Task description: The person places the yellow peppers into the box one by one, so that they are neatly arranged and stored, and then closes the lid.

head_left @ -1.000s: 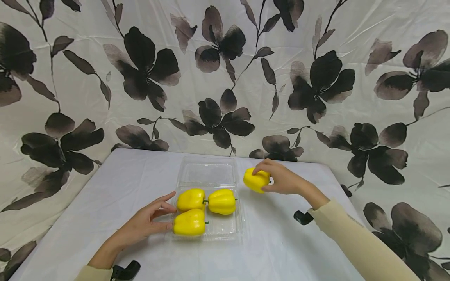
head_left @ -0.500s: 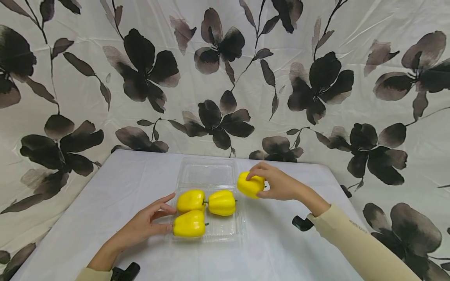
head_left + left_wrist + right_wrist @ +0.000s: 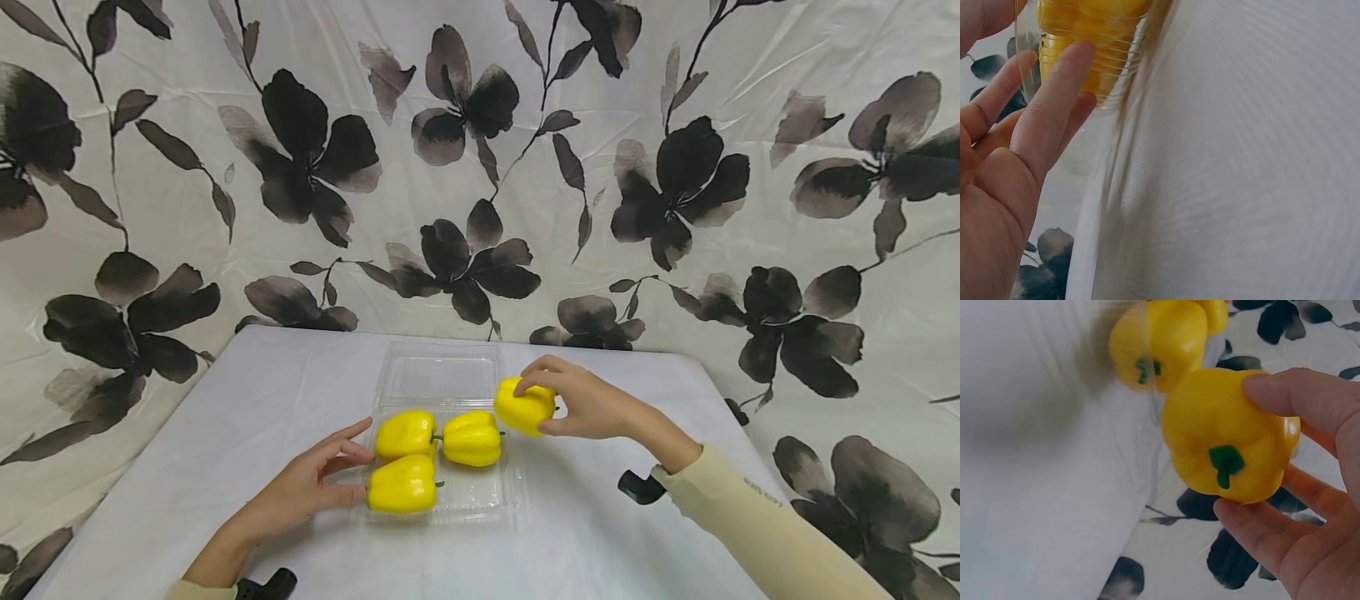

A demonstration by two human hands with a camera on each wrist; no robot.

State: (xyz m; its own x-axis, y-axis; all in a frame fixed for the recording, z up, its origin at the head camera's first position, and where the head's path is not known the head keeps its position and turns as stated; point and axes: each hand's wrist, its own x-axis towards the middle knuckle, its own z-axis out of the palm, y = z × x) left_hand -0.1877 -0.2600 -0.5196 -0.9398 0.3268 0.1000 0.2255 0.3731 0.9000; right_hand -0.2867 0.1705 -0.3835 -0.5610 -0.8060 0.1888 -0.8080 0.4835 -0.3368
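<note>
A clear plastic clamshell box [image 3: 480, 500] lies with its lid [image 3: 438, 375] folded back, and three yellow bell peppers rest in it: one at the back left [image 3: 405, 435], one at the front left [image 3: 402, 485] and one at the back right [image 3: 471, 438]. My right hand [image 3: 588, 402] grips a fourth yellow bell pepper [image 3: 1229, 434] between thumb and fingers, just above the box's right rim; its green stem faces the right wrist camera. My left hand [image 3: 311, 483] touches the box's left wall, fingers extended, as the left wrist view [image 3: 1054, 112] shows.
A white cloth covers the table [image 3: 247, 400]. Behind it hangs a white sheet [image 3: 562, 208] printed with dark flowers. A black camera mount [image 3: 641, 487] sits at the right wrist, another [image 3: 267, 585] at the left.
My right hand has carried its bell pepper left and toward me, from beside the lid to the box's right rim. The left hand and the other peppers have stayed put.
</note>
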